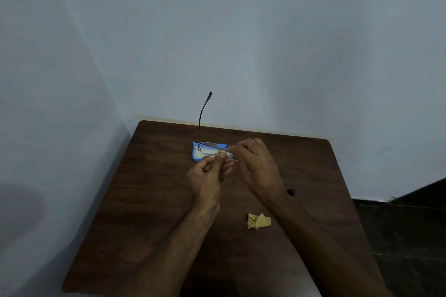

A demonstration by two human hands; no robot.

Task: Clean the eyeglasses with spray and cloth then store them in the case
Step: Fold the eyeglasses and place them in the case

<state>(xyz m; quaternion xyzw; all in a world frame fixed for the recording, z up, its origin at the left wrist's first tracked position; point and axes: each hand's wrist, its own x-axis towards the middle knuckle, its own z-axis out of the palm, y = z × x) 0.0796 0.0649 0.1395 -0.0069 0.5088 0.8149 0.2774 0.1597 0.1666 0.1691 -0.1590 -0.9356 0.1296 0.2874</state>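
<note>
One blue case far side, contents unclear to us; one eyeglasses above it, pinched by left hand and right hand; one yellow cloth near right.

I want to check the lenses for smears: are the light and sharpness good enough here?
Head view: the light is dim and bluish; the glasses are small and soft, their lenses only a pale patch against the blue case, so smears cannot be judged. Head view again: the wide angle skews the table edges, and a soft shadow darkens the wall at left.
</note>
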